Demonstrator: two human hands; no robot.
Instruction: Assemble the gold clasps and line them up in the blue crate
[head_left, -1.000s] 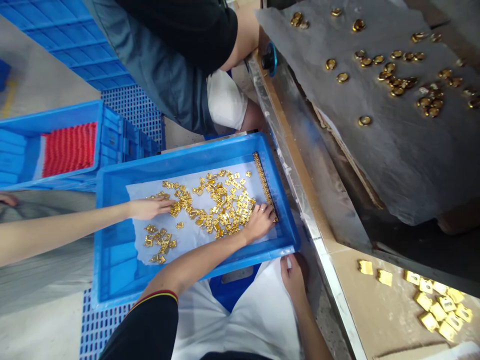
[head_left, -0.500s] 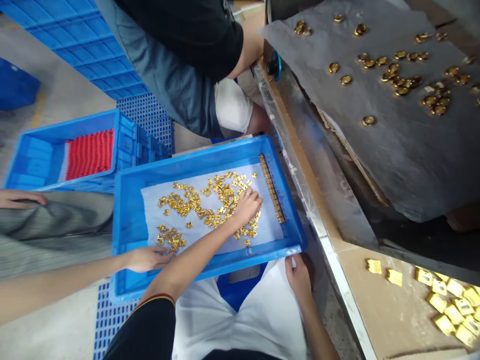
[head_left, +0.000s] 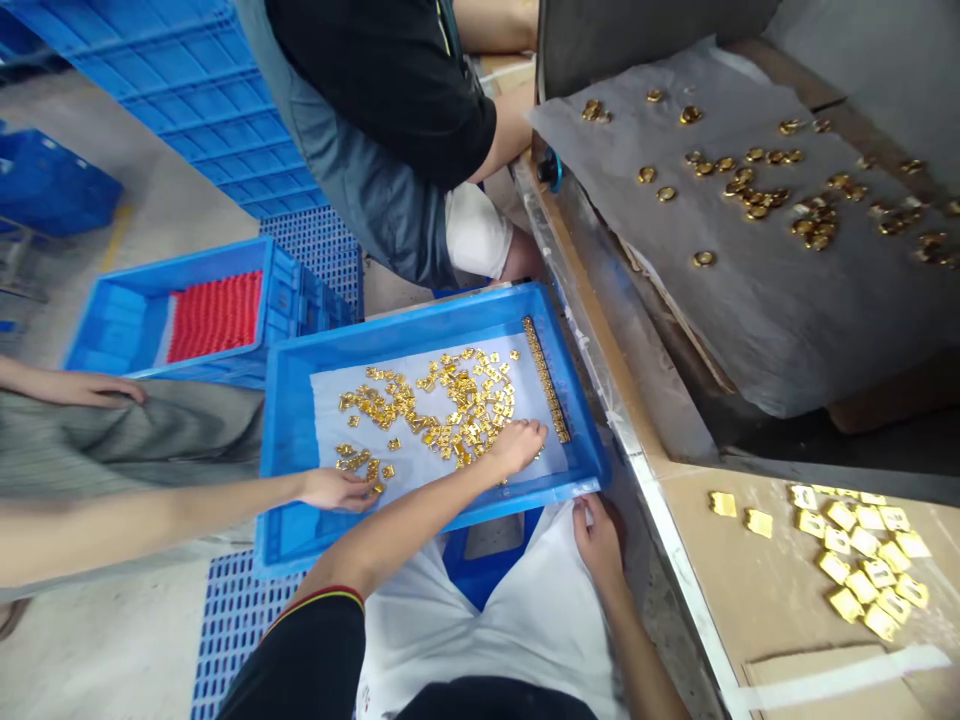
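My left hand [head_left: 519, 446] is inside a blue tray [head_left: 405, 328], over the white sheet [head_left: 330, 400], fingers curled together; whatever they hold is hidden. Small gold pieces [head_left: 469, 395] lie scattered on that sheet, left of and above this hand. Just beyond its fingertips, a straight row of gold pieces [head_left: 547, 380] runs along the tray's right side. My right hand [head_left: 596, 535] rests by my thigh below the tray's near right corner, thumb and a finger apart, with nothing visible in it.
A co-worker's hand [head_left: 337, 489] reaches among gold pieces at the tray's left. Another person [head_left: 390, 90] sits beyond it. A blue crate [head_left: 135, 275] holds red parts [head_left: 216, 315]. At right, a metal-edged bench [head_left: 675, 545] bears yellow-gold pieces [head_left: 862, 545] and a sheet of gold rings [head_left: 750, 190].
My left hand has moved toward the tray's near right side, nearer the row's lower end. The co-worker's hand has shifted among the left pieces. The view has shifted slightly.
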